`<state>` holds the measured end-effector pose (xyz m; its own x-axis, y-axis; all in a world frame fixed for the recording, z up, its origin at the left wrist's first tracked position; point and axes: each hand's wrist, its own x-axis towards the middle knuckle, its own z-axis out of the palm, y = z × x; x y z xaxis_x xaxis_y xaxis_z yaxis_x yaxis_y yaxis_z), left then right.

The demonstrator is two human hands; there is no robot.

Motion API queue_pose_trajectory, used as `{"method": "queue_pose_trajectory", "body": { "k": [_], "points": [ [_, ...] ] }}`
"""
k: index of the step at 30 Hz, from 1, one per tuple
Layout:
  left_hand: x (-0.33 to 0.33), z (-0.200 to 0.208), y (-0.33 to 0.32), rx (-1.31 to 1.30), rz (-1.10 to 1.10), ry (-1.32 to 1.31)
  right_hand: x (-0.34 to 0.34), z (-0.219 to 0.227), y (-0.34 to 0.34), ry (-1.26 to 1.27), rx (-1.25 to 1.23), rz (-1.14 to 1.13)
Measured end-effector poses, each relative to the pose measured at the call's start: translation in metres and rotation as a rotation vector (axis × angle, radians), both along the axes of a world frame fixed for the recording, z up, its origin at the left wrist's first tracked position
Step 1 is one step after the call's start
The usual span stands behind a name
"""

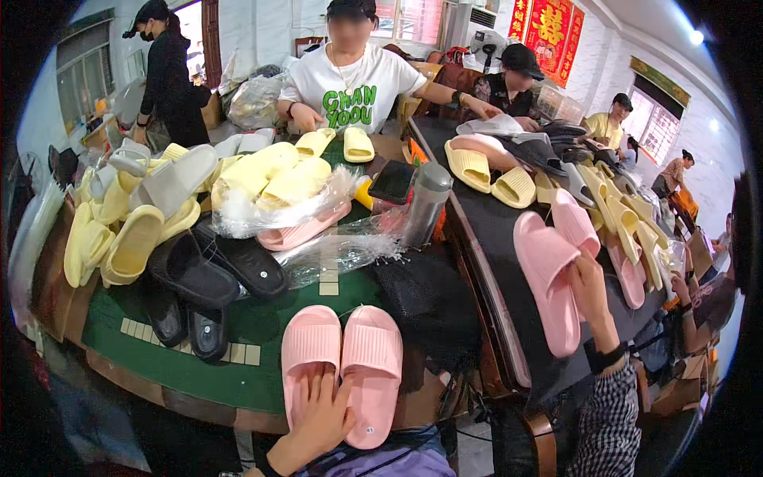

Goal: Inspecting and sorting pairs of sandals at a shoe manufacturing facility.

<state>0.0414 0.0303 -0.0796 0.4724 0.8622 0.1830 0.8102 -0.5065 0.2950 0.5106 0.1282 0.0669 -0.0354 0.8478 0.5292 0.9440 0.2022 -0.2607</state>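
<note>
A pair of pink slide slippers, a left slipper and a right slipper, lies side by side at the near table edge, toes pointing away. On them rests my left hand, fingers spread and stretched over the footbeds, some reaching toward the left slipper's strap. Over at the dark table on the right, my right hand grips another pair of pink slippers by the foot opening. That pair is tilted, and part of my fingers is hidden inside.
Yellow slippers, black slippers and plastic-wrapped pairs crowd the green table. A grey flask and a phone stand and lie near its right edge. More slippers heap the dark table. A co-worker sits opposite; others work beyond.
</note>
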Motion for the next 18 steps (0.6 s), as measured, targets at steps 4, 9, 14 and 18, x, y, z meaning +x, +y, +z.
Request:
{"method": "queue_pose_trajectory", "body": {
  "k": [4, 9, 14, 18],
  "points": [
    [-0.018, 0.01, -0.01, -0.041, 0.043, -0.002, -0.051, 0.004, -0.039, 0.001, -0.059, -0.028],
    [-0.021, 0.007, -0.015, -0.091, -0.018, -0.141, -0.074, 0.007, -0.073, -0.141, -0.259, -0.087],
    [-0.014, -0.006, -0.021, 0.042, 0.034, -0.194, -0.04, -0.026, -0.065, -0.123, -0.427, 0.036],
    [-0.005, -0.027, -0.026, 0.107, 0.149, -0.139, -0.038, -0.05, -0.055, -0.373, -0.288, 0.032]
  ]
}}
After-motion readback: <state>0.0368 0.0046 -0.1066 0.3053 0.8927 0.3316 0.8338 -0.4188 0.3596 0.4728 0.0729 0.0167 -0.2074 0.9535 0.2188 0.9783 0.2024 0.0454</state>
